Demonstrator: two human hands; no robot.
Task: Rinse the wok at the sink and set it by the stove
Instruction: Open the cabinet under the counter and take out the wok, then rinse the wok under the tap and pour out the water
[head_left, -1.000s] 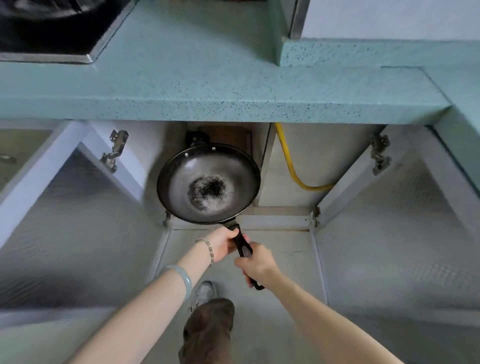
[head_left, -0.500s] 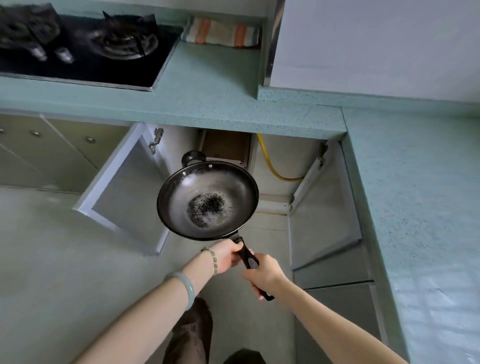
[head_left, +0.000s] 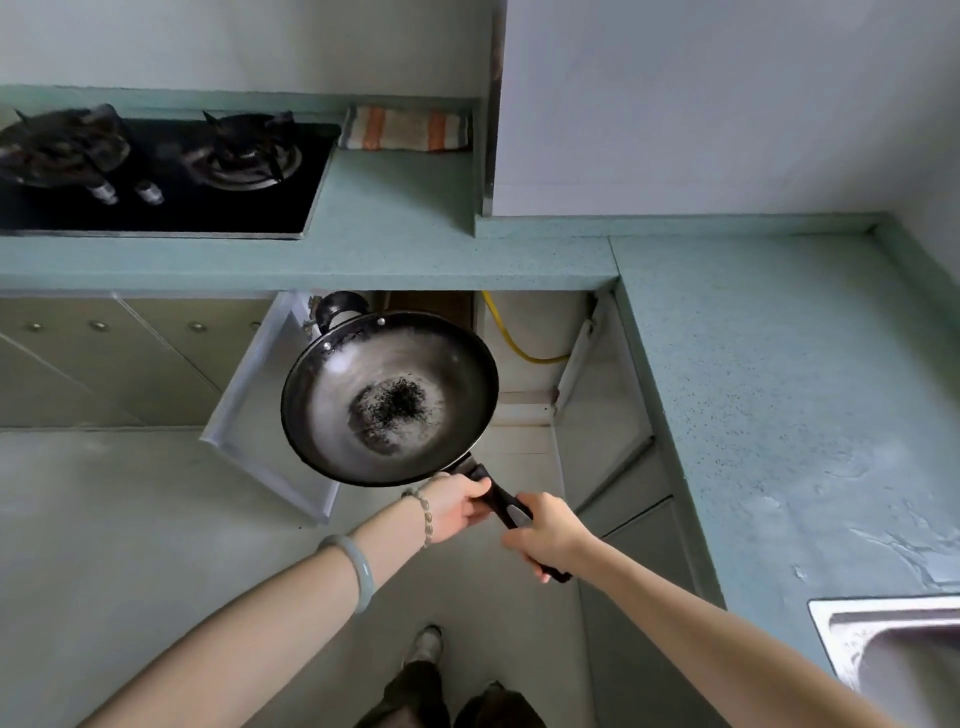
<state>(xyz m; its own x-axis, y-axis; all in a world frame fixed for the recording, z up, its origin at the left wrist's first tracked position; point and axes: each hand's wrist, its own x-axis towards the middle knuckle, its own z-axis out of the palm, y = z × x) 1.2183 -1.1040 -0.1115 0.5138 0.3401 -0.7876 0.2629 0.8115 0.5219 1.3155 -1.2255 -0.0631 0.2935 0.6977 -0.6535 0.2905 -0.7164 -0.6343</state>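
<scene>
The wok is black with a grey sheen and a speckled black patch at its centre. At 12 o'clock the counter is teal with dark flecks. At 10 o'clock the stove is black. The cloth is striped orange, grey and white. The hose is yellow; the bangle pale green.

The stainless steel sink is cut off by the right and lower edges, only its near corner showing. The black gas stove runs out at the left edge, its left burner smeared with blur. The dark round wok has most of its long black handle covered by the left hand and right hand. The wok's bowl hides part of the open cupboard behind it. The striped orange and grey cloth is too blurred to read its weave.
</scene>
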